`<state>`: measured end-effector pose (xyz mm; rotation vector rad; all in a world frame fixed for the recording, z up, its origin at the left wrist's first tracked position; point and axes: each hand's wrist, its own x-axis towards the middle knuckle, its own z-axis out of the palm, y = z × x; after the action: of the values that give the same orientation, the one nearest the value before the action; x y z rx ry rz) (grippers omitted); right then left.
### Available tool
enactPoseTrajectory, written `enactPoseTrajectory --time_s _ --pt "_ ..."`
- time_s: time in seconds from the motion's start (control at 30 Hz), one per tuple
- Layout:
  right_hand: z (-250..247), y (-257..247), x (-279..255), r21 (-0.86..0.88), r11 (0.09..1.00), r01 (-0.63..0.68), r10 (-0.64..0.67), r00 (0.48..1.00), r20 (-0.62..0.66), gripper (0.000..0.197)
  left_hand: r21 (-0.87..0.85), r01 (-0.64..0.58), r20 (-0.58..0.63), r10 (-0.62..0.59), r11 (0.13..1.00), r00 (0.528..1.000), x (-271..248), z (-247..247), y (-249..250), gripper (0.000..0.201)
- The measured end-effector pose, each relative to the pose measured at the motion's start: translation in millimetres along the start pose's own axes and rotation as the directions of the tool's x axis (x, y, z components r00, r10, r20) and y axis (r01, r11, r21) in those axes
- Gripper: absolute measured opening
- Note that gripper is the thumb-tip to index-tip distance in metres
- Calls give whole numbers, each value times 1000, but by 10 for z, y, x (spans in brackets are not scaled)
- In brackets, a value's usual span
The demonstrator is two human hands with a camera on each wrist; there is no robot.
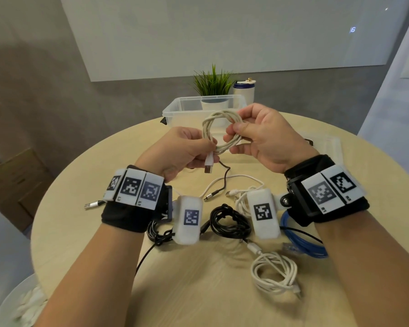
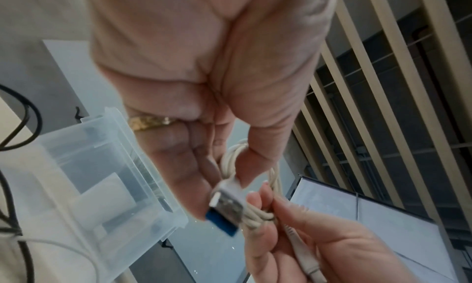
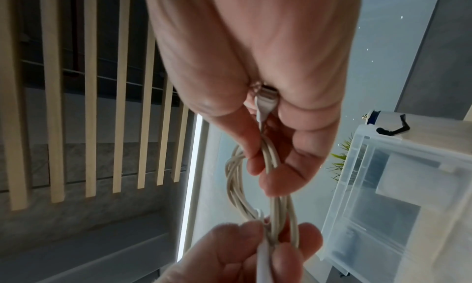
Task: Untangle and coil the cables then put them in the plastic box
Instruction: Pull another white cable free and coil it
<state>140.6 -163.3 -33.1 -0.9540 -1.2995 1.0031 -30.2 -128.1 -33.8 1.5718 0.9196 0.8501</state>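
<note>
Cream cable (image 1: 222, 131) — coiled into a small loop, held above the round table (image 1: 85, 232), in front of the clear plastic box (image 1: 175, 109). Left hand (image 1: 182, 149) pinches the coil beside its USB plug (image 1: 208, 164). Right hand (image 1: 265, 135) curls around the opposite side — small connector (image 3: 265, 99) tucked in palm.

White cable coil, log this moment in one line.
white cable coil held above table | left hand pinches USB end | right hand grips loops | plastic box empty

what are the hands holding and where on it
Both hold the coiled white cable: left hand pinches the loops by the USB plug, right hand grips the coil's opposite side.
</note>
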Motion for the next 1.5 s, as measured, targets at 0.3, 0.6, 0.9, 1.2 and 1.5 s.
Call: enactPoseTrajectory --time_s 0.3,0.6,0.9,1.2,1.5 --pt "7 33 -3 -133 989 69 -61 996 63 16 -29 5 -26 -6 1000 1000 40 56 -34 12" --pt "60 21 -39 -191 980 62 -38 991 127 19 22 -55 -89 57 998 994 105 15 -86 17" --pt "53 -42 -43 -24 994 -103 105 985 134 40 74 -68 -24 70 995 997 68 49 -61 17" --pt "-21 -120 -59 138 972 -192 169 972 165 42 5 -113 102 112 994 988 60 55 -55 29" --pt "-36 -103 -56 135 972 -191 174 976 128 38 37 -156 148 149 987 978 31 44 -54 33"
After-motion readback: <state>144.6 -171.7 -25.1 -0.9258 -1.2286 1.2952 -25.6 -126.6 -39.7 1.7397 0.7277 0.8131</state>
